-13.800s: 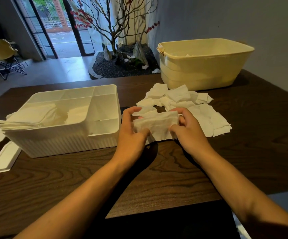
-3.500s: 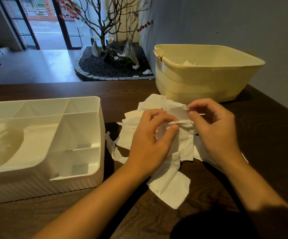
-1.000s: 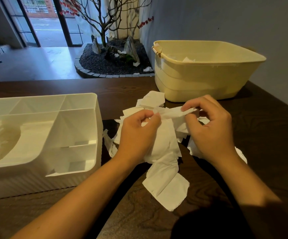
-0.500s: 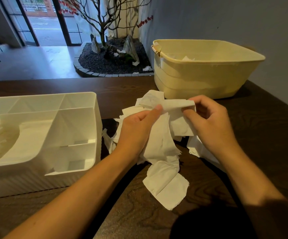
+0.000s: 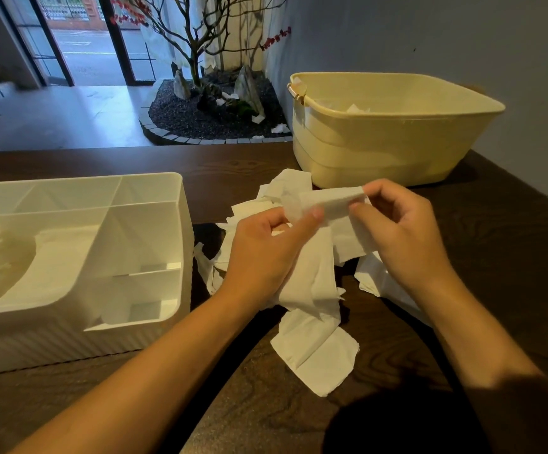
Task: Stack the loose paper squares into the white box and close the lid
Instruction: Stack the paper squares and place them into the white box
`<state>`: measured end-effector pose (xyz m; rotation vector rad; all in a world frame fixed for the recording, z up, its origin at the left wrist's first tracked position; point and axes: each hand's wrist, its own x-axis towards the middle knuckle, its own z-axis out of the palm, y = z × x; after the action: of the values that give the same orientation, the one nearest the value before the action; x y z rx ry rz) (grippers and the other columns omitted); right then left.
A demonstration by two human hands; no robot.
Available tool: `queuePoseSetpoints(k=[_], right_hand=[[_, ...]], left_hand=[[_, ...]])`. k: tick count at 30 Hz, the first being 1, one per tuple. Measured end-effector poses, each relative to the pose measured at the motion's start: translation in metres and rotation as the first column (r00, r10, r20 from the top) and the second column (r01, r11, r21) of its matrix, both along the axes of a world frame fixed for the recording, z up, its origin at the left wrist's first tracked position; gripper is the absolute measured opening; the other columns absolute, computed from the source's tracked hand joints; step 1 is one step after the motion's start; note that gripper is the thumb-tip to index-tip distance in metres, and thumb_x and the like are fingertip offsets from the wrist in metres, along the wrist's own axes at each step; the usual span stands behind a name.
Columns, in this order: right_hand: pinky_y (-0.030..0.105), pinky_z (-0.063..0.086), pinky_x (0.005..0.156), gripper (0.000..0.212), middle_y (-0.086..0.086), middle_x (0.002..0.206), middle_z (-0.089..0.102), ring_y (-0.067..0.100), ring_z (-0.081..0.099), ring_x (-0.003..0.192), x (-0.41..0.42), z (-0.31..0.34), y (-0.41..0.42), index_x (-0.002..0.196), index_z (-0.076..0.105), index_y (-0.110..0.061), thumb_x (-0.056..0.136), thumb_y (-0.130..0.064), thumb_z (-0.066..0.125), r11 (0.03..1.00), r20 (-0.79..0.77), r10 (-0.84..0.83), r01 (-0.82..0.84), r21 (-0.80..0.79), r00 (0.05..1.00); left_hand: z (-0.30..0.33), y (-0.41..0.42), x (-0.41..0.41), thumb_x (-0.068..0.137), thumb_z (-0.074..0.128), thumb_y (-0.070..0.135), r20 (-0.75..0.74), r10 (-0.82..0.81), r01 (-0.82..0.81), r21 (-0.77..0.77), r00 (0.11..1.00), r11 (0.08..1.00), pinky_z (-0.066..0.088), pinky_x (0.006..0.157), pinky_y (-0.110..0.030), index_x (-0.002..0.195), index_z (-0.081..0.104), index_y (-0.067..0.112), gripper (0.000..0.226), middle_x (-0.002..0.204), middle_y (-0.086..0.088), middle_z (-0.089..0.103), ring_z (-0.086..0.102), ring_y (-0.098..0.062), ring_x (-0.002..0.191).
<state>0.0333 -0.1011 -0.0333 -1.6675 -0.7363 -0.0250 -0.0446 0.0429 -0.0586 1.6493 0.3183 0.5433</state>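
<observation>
A loose pile of white paper squares (image 5: 318,352) lies on the dark wooden table (image 5: 495,257), right of the open white box (image 5: 181,244). My left hand (image 5: 263,253) and my right hand (image 5: 400,231) both pinch one folded paper square (image 5: 328,201), holding it stretched between them above the pile. More sheets hang bunched under my left palm. The white box has several compartments, and papers sit in its large left section. Its lid is out of view.
A large cream plastic tub (image 5: 394,139) stands at the back right with a few papers inside. Beyond the table's far edge is an indoor gravel bed with bare branches (image 5: 210,103).
Both hands have lifted the paper square slightly and drawn it flatter between them. The pile and the box have stayed put.
</observation>
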Motion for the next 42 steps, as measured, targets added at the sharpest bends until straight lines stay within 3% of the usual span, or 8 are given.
queuePoseSetpoints(k=[4, 10, 17, 22, 29, 33, 37, 42], right_hand=[[0.018, 0.045, 0.062, 0.010, -0.017, 0.080, 0.063, 0.003, 0.056, 0.076, -0.001, 0.001, -0.003, 0.084, 0.063, -0.027, 0.093, -0.028, 0.057, 0.998, 0.228, 0.014, 0.002, -0.067, 0.974], [0.013, 0.040, 0.061, 0.013, -0.013, 0.073, 0.058, 0.002, 0.051, 0.071, 0.003, -0.001, -0.004, 0.082, 0.063, -0.016, 0.088, -0.025, 0.056, 0.996, 0.168, 0.037, -0.022, -0.091, 0.985], [0.017, 0.042, 0.060, 0.013, -0.004, 0.073, 0.060, 0.006, 0.052, 0.070, 0.002, 0.000, -0.007, 0.083, 0.064, -0.010, 0.089, -0.020, 0.058, 0.996, 0.175, 0.084, -0.077, -0.045, 0.981], [0.019, 0.043, 0.062, 0.010, -0.003, 0.072, 0.059, 0.006, 0.053, 0.070, 0.003, 0.001, -0.007, 0.080, 0.062, -0.011, 0.088, -0.017, 0.059, 0.994, 0.191, 0.110, -0.107, -0.025, 0.975], [0.017, 0.041, 0.060, 0.011, -0.007, 0.070, 0.058, 0.004, 0.052, 0.069, 0.005, -0.002, -0.007, 0.079, 0.062, -0.012, 0.088, -0.016, 0.058, 0.995, 0.167, 0.103, -0.098, -0.035, 0.981], [0.023, 0.040, 0.060, 0.012, 0.007, 0.072, 0.057, 0.010, 0.050, 0.069, 0.006, 0.001, -0.008, 0.081, 0.062, -0.004, 0.087, -0.014, 0.058, 0.996, 0.138, 0.071, -0.078, 0.042, 0.988], [0.022, 0.041, 0.058, 0.013, -0.007, 0.067, 0.058, 0.008, 0.051, 0.068, 0.007, 0.001, -0.007, 0.084, 0.065, -0.008, 0.087, -0.018, 0.058, 0.996, 0.055, 0.074, -0.076, 0.034, 0.996], [0.039, 0.049, 0.066, 0.002, 0.003, 0.078, 0.069, 0.025, 0.063, 0.077, 0.010, -0.002, -0.006, 0.096, 0.065, -0.016, 0.094, -0.017, 0.064, 1.000, -0.005, 0.007, -0.008, -0.029, 1.000]], left_hand=[[-0.009, 0.011, 0.003, 0.095, 0.065, 0.024, -0.006, 0.124, -0.123, 0.060, 0.992, 0.991, 0.051, 0.066, -0.014, 0.078, 0.071, 0.028, 0.019, 0.074, 0.015, 0.071, 0.066, -0.004, 0.076], [-0.007, 0.004, 0.002, 0.095, 0.065, 0.035, 0.104, 0.179, -0.189, 0.104, 0.978, 0.976, 0.048, 0.070, -0.006, 0.101, 0.073, 0.022, 0.016, 0.092, 0.014, 0.072, 0.065, 0.001, 0.085], [-0.006, 0.005, 0.001, 0.096, 0.065, 0.031, 0.129, 0.199, -0.218, 0.157, 0.972, 0.963, 0.049, 0.069, -0.010, 0.095, 0.079, 0.017, 0.020, 0.084, 0.011, 0.074, 0.066, -0.002, 0.081], [-0.012, 0.005, 0.003, 0.093, 0.068, 0.030, 0.023, 0.174, -0.174, 0.228, 0.985, 0.958, 0.050, 0.065, -0.013, 0.084, 0.076, 0.031, 0.011, 0.075, 0.018, 0.071, 0.065, -0.001, 0.071], [-0.011, 0.011, 0.005, 0.095, 0.063, 0.019, -0.023, 0.147, -0.143, 0.121, 0.989, 0.982, 0.047, 0.067, -0.004, 0.081, 0.073, 0.024, 0.018, 0.073, 0.018, 0.069, 0.063, 0.004, 0.079], [-0.005, 0.006, 0.002, 0.093, 0.064, 0.042, 0.029, 0.081, -0.083, 0.064, 0.996, 0.995, 0.050, 0.069, -0.007, 0.096, 0.070, 0.028, 0.015, 0.082, 0.013, 0.072, 0.067, 0.000, 0.082], [-0.001, 0.002, 0.001, 0.092, 0.063, 0.038, 0.079, 0.032, -0.034, 0.029, 0.996, 0.999, 0.050, 0.072, -0.007, 0.100, 0.071, 0.030, 0.013, 0.092, 0.017, 0.074, 0.067, 0.004, 0.090], [-0.004, 0.007, 0.002, 0.098, 0.058, 0.031, 0.009, 0.044, -0.043, -0.057, 0.999, 0.997, 0.052, 0.070, -0.016, 0.088, 0.073, 0.024, 0.020, 0.090, 0.011, 0.074, 0.069, -0.006, 0.086]])
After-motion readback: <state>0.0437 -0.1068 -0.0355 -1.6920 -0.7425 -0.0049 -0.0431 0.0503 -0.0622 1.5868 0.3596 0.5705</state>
